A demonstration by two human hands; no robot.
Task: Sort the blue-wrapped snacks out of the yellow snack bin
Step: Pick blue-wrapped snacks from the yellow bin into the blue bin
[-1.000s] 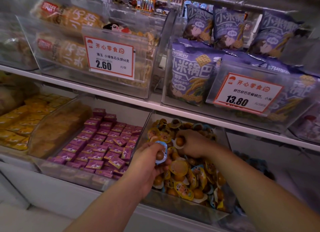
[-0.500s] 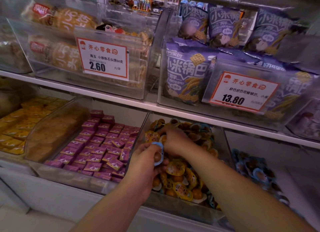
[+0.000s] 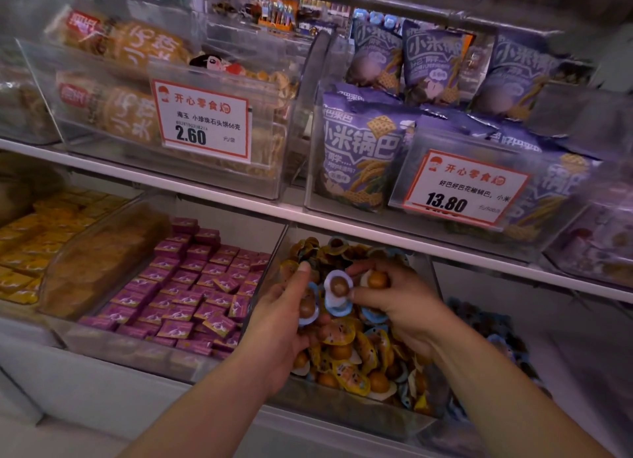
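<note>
The left hand (image 3: 274,324) already cups blue-wrapped snacks (image 3: 308,307), fingers curled around them, so adding more could spill one back into the yellow snack bin (image 3: 349,358). The right hand (image 3: 404,303) pinches another blue-wrapped snack (image 3: 337,293) between thumb and fingers above the pile. The bin mixes yellow and blue packets; the neighbouring bin (image 3: 191,286) holds purple sachets.

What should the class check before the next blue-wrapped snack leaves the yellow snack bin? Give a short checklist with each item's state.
1. Left hand grips collected blue-wrapped snacks: ok.
2. Right hand pinches a blue-wrapped snack: ok.
3. Snack clear of the yellow snack bin pile: ok.
4. Bin free of blue wrappers: not ok, some remain.
5. Room left in the left hand: cannot tell.
</note>
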